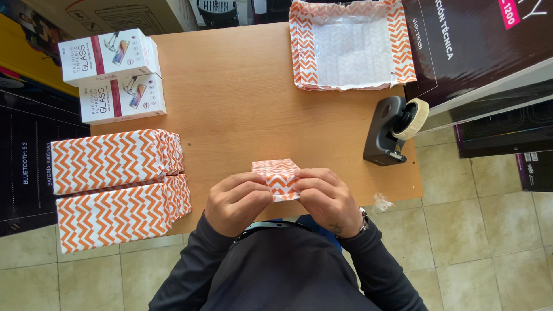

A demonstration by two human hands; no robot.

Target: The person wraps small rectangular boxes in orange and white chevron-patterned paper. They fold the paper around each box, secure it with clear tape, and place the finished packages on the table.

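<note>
A small box wrapped in orange-and-white zigzag paper [277, 174] stands at the near edge of the wooden table [242, 103]. My left hand [237, 202] pinches its near left corner. My right hand [325, 198] presses the folded paper flap at its near right corner. Both hands grip the wrapped box from the side facing me, and the near end of the box is hidden behind my fingers.
Two wrapped boxes [115, 187] lie at the table's left. Behind them sit two white boxes [115, 75]. A stack of zigzag wrapping sheets [351, 43] lies at the back. A grey tape dispenser [391, 129] stands at the right edge. Dark cartons [478, 52] are at right.
</note>
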